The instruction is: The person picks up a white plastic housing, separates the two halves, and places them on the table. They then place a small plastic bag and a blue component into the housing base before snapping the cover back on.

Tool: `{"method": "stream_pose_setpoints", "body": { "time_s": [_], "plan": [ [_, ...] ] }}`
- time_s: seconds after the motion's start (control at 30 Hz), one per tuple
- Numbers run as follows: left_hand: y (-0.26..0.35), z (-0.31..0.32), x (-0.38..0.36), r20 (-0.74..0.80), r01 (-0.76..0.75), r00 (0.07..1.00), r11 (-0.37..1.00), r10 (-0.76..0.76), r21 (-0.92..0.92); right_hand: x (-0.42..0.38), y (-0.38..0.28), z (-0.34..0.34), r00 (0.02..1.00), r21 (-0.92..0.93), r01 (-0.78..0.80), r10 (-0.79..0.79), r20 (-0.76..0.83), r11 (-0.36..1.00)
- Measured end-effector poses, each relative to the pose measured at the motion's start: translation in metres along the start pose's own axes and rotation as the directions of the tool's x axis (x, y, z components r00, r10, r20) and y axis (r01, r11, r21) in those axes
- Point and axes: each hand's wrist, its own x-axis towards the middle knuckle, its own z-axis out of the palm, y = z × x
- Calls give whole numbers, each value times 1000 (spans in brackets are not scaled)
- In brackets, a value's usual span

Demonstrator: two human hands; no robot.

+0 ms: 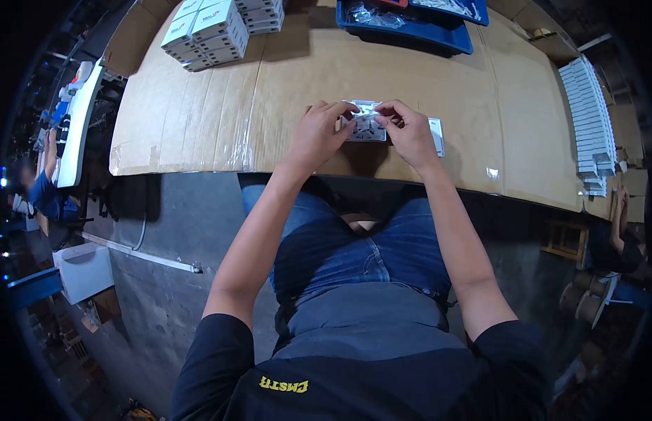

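Note:
Both hands meet over a small white open box [373,133] on the cardboard-covered table, near its front edge. A small white part [365,110] sits above or in the upper half of the box. My left hand [317,133] pinches the left side of this part between thumb and fingers. From the other side, my right hand [408,135] grips it with bent fingers. The fingertips hide some of the part, and its exact kind is too small to make out. Just right of my right hand lies a shallow white tray or lid [437,137].
Stacked white boxes [206,35] stand at the back left. Blue bins [410,31] with bagged and loose white parts are at the back. A long row of white pieces [589,119] lines the right edge. Other people [46,189] are at both sides.

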Motion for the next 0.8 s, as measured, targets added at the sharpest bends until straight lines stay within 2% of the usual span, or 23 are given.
{"method": "stream_pose_setpoints", "body": {
  "time_s": [0.13,0.23,0.33,0.53,0.67,0.73,0.8],
  "plan": [
    [0,3,0,-10,15,1000,999,-15,48,1,6,3,1000,-48,16,-16,5,999],
    [-3,7,1,-119,-47,991,996,56,78,1,-3,0,1000,-150,15,-11,27,989],
    [-4,7,3,-16,48,999,998,-47,41,6,-10,-3,997,-218,29,-12,79,975],
    [-4,5,-1,-39,-64,997,994,68,92,11,-14,-11,983,-297,64,-10,183,953],
    [-1,3,-2,5,34,999,999,-34,-4,12,-3,-11,974,-259,157,-105,202,953],
    [3,3,-3,32,113,993,993,-112,-27,11,-7,-12,971,-305,160,-93,220,939],
    [2,6,-5,-2,34,999,999,-34,34,10,-9,-16,967,-336,159,-77,244,928]
  ]
}}
